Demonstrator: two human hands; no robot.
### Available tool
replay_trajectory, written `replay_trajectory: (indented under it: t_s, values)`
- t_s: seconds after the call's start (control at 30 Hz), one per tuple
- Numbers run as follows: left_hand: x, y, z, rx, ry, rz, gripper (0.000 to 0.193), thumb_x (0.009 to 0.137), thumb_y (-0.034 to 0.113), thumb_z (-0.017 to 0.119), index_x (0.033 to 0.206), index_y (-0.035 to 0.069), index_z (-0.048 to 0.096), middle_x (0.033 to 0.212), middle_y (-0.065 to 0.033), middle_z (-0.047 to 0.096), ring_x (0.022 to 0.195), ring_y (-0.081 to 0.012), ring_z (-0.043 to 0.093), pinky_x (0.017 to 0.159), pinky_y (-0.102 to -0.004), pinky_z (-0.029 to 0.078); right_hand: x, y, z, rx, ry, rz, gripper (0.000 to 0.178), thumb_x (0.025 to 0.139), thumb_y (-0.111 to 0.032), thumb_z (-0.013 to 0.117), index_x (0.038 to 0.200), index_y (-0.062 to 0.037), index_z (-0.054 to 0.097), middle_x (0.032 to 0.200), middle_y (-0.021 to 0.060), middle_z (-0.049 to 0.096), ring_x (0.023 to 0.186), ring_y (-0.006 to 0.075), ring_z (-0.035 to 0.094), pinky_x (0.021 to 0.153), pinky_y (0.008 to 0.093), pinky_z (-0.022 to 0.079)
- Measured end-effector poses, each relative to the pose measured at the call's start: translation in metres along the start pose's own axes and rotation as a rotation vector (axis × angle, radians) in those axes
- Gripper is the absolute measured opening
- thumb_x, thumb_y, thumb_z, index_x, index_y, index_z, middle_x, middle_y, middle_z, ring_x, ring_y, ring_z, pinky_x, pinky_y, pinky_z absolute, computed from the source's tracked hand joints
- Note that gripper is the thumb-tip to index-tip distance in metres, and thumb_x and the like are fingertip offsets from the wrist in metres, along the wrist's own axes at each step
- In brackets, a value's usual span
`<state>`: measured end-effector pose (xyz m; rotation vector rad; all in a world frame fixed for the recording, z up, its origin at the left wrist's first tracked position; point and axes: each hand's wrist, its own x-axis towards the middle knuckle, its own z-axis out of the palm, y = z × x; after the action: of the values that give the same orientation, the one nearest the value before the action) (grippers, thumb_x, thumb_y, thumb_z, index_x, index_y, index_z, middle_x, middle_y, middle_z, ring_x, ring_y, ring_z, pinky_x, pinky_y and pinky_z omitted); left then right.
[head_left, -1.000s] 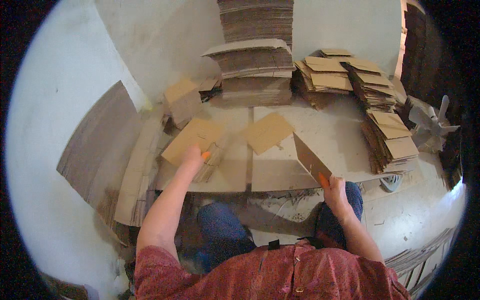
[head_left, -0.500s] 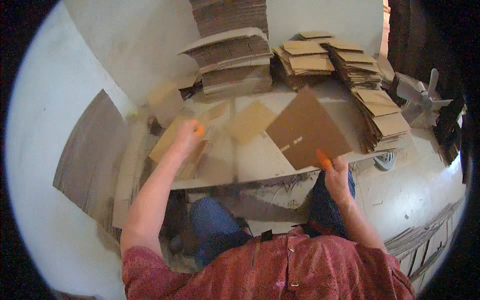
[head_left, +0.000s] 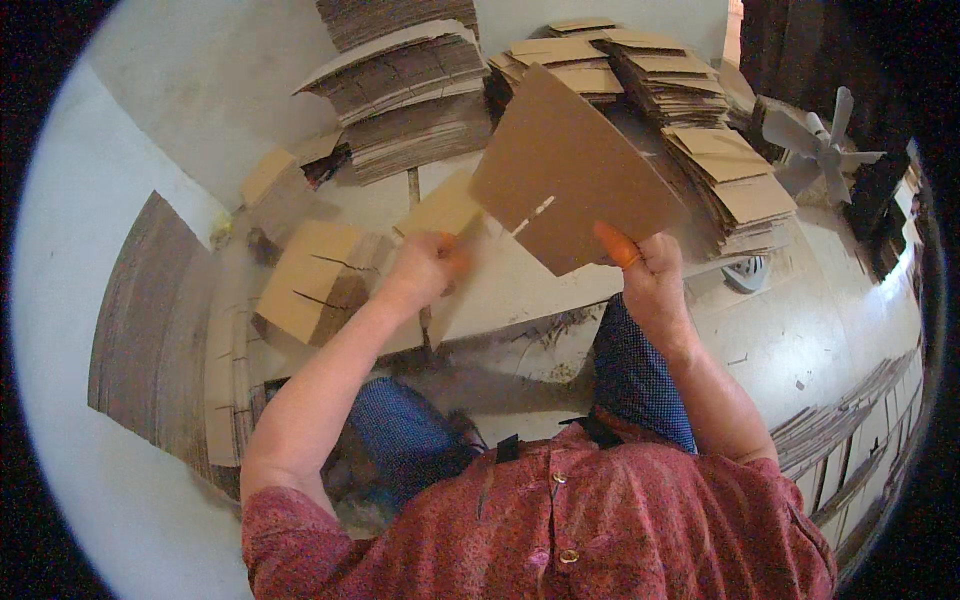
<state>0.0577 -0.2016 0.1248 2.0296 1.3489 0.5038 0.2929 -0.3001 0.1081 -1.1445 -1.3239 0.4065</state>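
A flat brown cardboard sheet (head_left: 575, 160) with a pale slit is pinched along its near edge by my right hand (head_left: 655, 280), which wears an orange cover on a digit. The sheet is tilted up over the table. My left hand (head_left: 420, 272) is curled just left of the sheet, and its orange-covered fingertip is smeared by motion. Whether anything is between its fingers cannot be made out. Right behind that hand a lighter cardboard piece (head_left: 445, 203) lies on the table. Farther left rests a stack of slotted cardboard pieces (head_left: 310, 280).
Tall cardboard stacks (head_left: 415, 130) stand at the back of the table (head_left: 490, 290). Piles of tan pieces (head_left: 730, 175) run along its right side. Beyond them is a fan (head_left: 825, 155). More stacked cardboard (head_left: 150, 330) leans by the left wall, and bundles (head_left: 850, 430) lie at lower right.
My left hand has moved right, from the slotted stack toward the brown sheet. My right hand has raised and tilted the sheet. The whole view has shifted a little.
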Motion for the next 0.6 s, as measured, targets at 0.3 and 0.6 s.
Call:
replay_trajectory:
  t_s: [0.3, 0.6]
  values:
    - [0.001, 0.014, 0.009, -0.043, -0.055, 0.171, 0.023, 0.080, 0.018, 0.058, 0.086, -0.003, 0.062, 0.071, -0.0090, 0.062, 0.064, -0.0130, 0.055, 0.060, -0.0301, 0.044, 0.004, 0.042, 0.016, -0.041, -0.140, 0.092, 0.018, 0.081, -0.013, 0.059, 0.073, 0.0033, 0.059, 0.058, 0.0229, 0.052, 0.047, 0.0175, 0.044, 0.045, 0.0366, 0.039]
    - [0.008, 0.021, 0.017, -0.008, -0.050, 0.236, 0.028, 0.083, 0.025, 0.059, 0.084, -0.002, 0.063, 0.070, -0.0071, 0.063, 0.065, -0.0112, 0.055, 0.060, -0.0273, 0.043, -0.005, 0.062, 0.026, -0.335, -0.251, 0.017, 0.027, 0.077, -0.015, 0.063, 0.062, 0.0039, 0.051, 0.060, 0.0262, 0.051, 0.051, 0.0404, 0.031, 0.045, 0.0401, 0.034]
